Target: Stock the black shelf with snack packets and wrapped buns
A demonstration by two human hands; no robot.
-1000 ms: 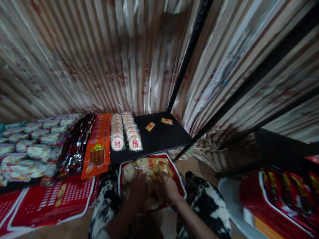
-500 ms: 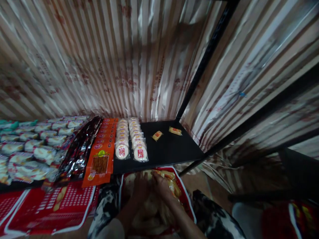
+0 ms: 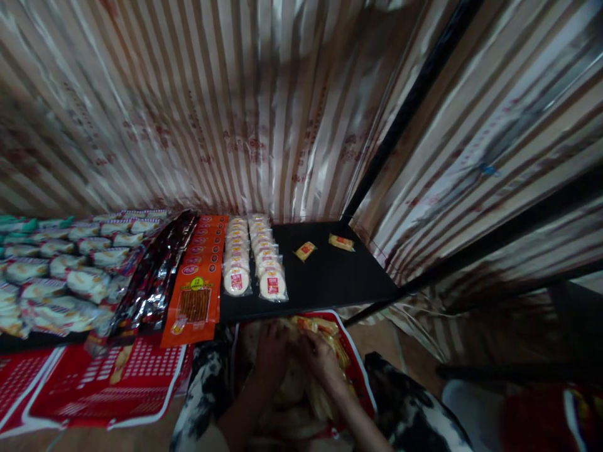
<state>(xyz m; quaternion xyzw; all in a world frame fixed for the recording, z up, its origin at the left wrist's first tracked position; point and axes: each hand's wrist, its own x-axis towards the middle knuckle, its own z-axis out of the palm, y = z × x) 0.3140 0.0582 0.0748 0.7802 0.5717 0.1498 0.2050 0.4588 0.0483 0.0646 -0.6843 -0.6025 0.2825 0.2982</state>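
Observation:
Both hands are inside a red basket (image 3: 360, 361) with a white rim, which stands between my knees at the front of the shelf. My left hand (image 3: 273, 342) is at the basket's far side with its fingers curled down among pale wrapped packets; what they grip is dark and blurred. Close beside it, my right hand (image 3: 320, 355) has its fingers bent together, also over something I cannot make out. Yellow snack packets (image 3: 332, 333) lie in the basket to the right of it. Two small yellow packets, one nearer (image 3: 305, 251) and one farther (image 3: 342, 242), lie on the black shelf (image 3: 325, 273).
On the shelf, two rows of round white crackers (image 3: 272, 285) stand beside orange snack bags (image 3: 193, 304), dark shiny packets (image 3: 151, 285) and white wrapped packs (image 3: 89, 282). Another red basket (image 3: 106, 392) sits lower left. A black slanting post (image 3: 400, 138) rises behind; striped sheeting (image 3: 211, 113) hangs around.
The view has shifted slightly, so the shelf goods appear farther right. My left hand's fingers have gone from stretched forward to more curled; my right hand has drawn back slightly.

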